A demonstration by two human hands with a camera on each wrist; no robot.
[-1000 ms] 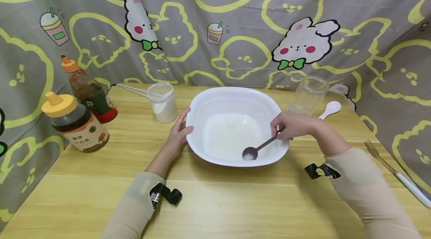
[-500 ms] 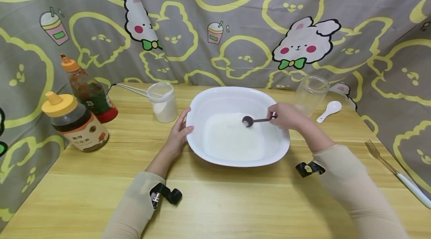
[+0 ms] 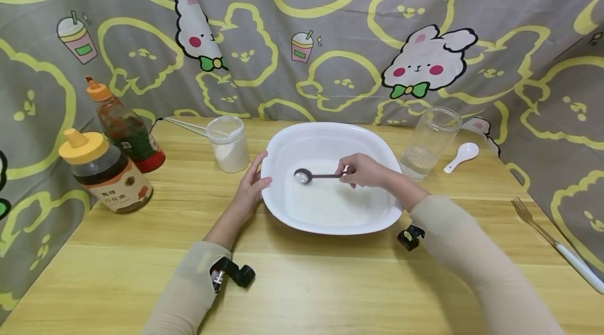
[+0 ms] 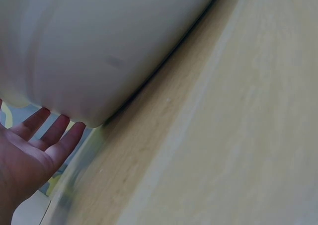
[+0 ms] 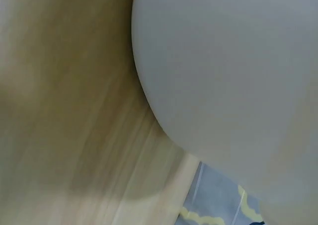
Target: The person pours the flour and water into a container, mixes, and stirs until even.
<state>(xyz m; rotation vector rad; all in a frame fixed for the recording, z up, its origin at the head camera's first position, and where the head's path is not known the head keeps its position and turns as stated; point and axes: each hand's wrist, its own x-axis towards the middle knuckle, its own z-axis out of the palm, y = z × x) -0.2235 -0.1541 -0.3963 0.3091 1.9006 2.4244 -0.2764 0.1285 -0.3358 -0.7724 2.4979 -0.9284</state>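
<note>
A white basin (image 3: pixel 278 204) with whitish contents (image 3: pixel 325 206) stands mid-table. At its left side my left hand (image 3: pixel 247 188) holds the rim, thumb on the edge; in the left wrist view, the fingers (image 4: pixel 64 140) of that hand meet the outer wall. My right hand (image 3: pixel 365 170) reaches over the basin and pinches the handle of a dark measuring spoon (image 3: pixel 303 176). The spoon's bowl points left, low inside the basin, with something pale in it. Only the basin's outer wall (image 5: pixel 223 86) and the table show in the right wrist view; the right hand is out of sight there.
A jar of white powder (image 3: pixel 228 146) stands left of the basin, near chopsticks (image 3: pixel 184 125). Further left are a honey bottle (image 3: pixel 113 183) and a sauce bottle (image 3: pixel 127 130). On the right are a clear glass jar (image 3: pixel 427 141), a white spoon (image 3: pixel 462 155) and a fork (image 3: pixel 557 243).
My right hand has carried the measuring spoon from the basin's near right side, up along the right, then leftward across it. The left hand has stayed on the rim.
</note>
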